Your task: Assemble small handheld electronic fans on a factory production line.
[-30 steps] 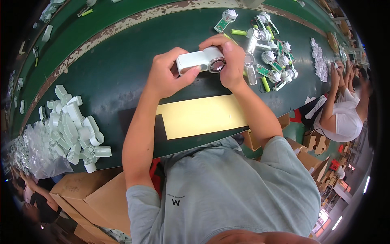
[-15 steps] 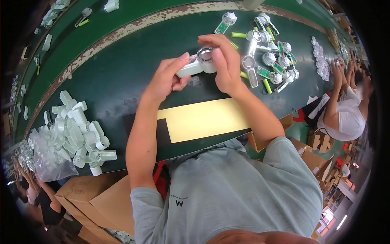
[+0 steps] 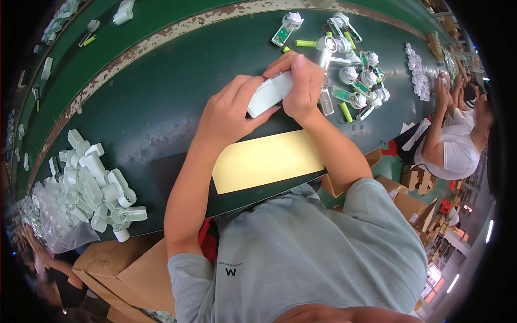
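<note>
Both my hands are wrapped round a white handheld fan casing (image 3: 268,98) above the dark green table. My left hand (image 3: 229,110) grips the handle end, with the thumb along its lower edge. My right hand (image 3: 302,89) closes over the round head end and hides most of it. The casing's smooth, plain side faces up. Below my hands lies a yellow sheet (image 3: 269,160). To the right of my right hand are several fan units with white motor heads, green circuit boards (image 3: 341,93) and yellow-green battery cells (image 3: 346,112).
A heap of pale casing shells (image 3: 91,180) lies at the left, beside a clear plastic bag (image 3: 62,218). White small parts (image 3: 417,72) line the far right. A green conveyor (image 3: 156,19) carries parts beyond a chipped rail. Cardboard boxes (image 3: 126,269) stand below the table edge; co-workers sit on both sides.
The fan casing has been turned over: its ringed head showed before, and now a plain side faces up. My left hand has shifted its grip, and my hands are closer together.
</note>
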A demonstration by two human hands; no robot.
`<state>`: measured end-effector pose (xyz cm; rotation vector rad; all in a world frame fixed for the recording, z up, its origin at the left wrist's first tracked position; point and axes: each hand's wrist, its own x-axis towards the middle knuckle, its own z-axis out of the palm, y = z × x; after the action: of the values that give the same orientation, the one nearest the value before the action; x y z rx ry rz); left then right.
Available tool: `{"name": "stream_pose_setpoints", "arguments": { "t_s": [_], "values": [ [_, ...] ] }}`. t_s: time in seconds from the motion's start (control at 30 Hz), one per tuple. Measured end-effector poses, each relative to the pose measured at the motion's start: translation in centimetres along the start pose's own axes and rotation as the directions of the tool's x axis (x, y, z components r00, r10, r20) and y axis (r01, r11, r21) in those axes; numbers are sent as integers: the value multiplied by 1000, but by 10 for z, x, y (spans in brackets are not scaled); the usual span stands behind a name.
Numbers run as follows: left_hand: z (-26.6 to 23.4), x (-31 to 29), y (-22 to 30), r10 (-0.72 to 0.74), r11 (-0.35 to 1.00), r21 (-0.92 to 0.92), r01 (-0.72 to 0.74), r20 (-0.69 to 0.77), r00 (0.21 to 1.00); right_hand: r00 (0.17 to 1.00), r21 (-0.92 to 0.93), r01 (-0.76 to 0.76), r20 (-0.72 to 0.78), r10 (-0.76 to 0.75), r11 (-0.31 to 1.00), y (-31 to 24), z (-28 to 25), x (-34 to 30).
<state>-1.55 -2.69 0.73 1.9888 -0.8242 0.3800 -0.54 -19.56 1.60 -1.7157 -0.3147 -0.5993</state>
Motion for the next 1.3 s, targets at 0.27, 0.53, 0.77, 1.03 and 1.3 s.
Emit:
{"name": "stream_pose_setpoints", "arguments": {
  "t_s": [0.27,0.53,0.77,1.03,1.3],
  "values": [
    [-5,7,8,169,981,98,-167,-20,985,991,-49,129,22,-128,990,-13,-2,7],
    [-8,9,2,0,997,-82,0,-4,1000,995,-73,-87,47,90,994,-14,5,15],
    [-24,6,-29,-650,725,-456,516,-204,732,552,26,-771,524,649,636,-18,21,36],
    [-29,-2,-46,-499,866,-262,426,-509,701,438,131,-880,595,674,457,26,77,117],
    [-21,9,-36,-325,946,-171,277,-463,824,989,-821,24,102,106,570,152,-37,226]
  ]
}}
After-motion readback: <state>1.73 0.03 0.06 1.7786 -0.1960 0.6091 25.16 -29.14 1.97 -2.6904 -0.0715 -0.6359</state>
